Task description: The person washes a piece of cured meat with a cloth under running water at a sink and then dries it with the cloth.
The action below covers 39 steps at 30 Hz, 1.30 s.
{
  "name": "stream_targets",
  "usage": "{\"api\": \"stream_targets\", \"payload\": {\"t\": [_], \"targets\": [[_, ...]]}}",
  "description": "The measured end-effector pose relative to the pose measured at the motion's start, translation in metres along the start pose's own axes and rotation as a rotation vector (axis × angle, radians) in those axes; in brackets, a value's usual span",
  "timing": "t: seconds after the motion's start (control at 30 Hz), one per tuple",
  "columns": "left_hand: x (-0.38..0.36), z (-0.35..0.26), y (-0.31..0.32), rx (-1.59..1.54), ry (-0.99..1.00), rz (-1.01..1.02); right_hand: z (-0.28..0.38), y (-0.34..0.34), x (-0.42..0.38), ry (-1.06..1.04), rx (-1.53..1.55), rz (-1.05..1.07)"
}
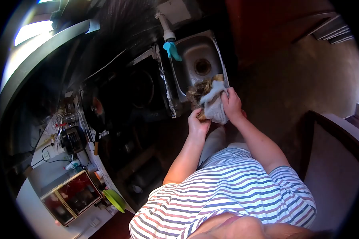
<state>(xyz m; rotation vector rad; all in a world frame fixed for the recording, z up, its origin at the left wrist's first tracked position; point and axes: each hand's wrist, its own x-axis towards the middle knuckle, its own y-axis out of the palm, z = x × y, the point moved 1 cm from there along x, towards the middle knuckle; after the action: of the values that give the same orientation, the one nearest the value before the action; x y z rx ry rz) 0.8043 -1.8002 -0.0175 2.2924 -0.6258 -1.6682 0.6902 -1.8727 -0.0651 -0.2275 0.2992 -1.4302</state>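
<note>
Both of my hands are at the near edge of a small steel sink (pixel 195 51). My right hand (pixel 231 104) grips a pale grey-white cloth (pixel 214 104) that hangs down over the sink's front rim. My left hand (pixel 198 123) is closed on the lower left part of the same cloth, beside a brown tangled clump (pixel 199 88) lying at the sink's near edge. What the clump is cannot be made out. A tap with a turquoise handle (pixel 171 48) stands at the sink's left side.
A dark stove top with foil edging (pixel 147 89) sits left of the sink. Further left, a frying pan (pixel 93 111), a power strip with cables (pixel 48 153), a red-fronted box (pixel 70 195) and a green bowl (pixel 115 199) crowd a pale counter. A chair back (pixel 335 159) is at right.
</note>
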Motion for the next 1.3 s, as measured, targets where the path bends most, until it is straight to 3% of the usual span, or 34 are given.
{"api": "stream_targets", "payload": {"t": [0.07, 0.3, 0.37, 0.57, 0.7, 0.73, 0.8, 0.83, 0.9, 0.97, 1.03, 1.1, 1.17, 1.3], "targets": [[0.007, -0.001, -0.01, -0.011, -0.021, -0.161, -0.01, 0.003, 0.013, 0.097, -0.056, 0.05], [0.015, -0.008, -0.017, -0.062, -0.005, -0.107, -0.041, 0.02, 0.037, 0.254, 0.106, 0.07], [0.02, -0.016, -0.022, -0.034, 0.039, -0.15, -0.014, -0.007, 0.027, 0.683, 0.962, 0.111], [0.029, -0.038, -0.017, -0.211, 0.056, -0.045, 0.06, -0.126, 0.023, 0.711, 1.268, 0.395], [0.018, -0.038, -0.008, -0.257, 0.029, -0.106, 0.029, -0.104, 0.012, 0.748, 1.212, 0.387], [0.016, -0.037, -0.009, -0.251, 0.024, -0.106, 0.019, -0.085, 0.009, 0.654, 1.201, 0.468], [0.014, -0.032, -0.009, -0.231, -0.023, -0.059, 0.037, -0.052, 0.0, 0.517, 0.885, 0.439], [0.012, -0.029, -0.01, -0.222, -0.031, -0.056, 0.021, -0.027, -0.006, 0.286, 0.551, 0.394], [0.007, -0.024, -0.018, -0.134, -0.018, -0.101, 0.054, -0.01, -0.005, 0.008, 0.31, 0.334], [0.006, -0.024, -0.021, -0.12, -0.023, -0.078, 0.058, -0.008, 0.008, 0.11, 0.226, 0.305], [-0.007, -0.025, -0.016, -0.132, -0.034, -0.052, 0.018, 0.011, 0.03, 0.158, 0.163, 0.188], [-0.016, -0.03, -0.01, -0.129, -0.045, -0.008, -0.027, 0.025, 0.05, 0.262, 0.504, 0.251], [-0.021, -0.029, -0.013, -0.148, -0.078, 0.056, 0.002, 0.01, 0.052, 0.518, 0.904, 0.336], [-0.01, -0.026, -0.017, -0.2, -0.087, 0.032, 0.021, -0.01, 0.042, 0.713, 1.201, 0.348]]}}
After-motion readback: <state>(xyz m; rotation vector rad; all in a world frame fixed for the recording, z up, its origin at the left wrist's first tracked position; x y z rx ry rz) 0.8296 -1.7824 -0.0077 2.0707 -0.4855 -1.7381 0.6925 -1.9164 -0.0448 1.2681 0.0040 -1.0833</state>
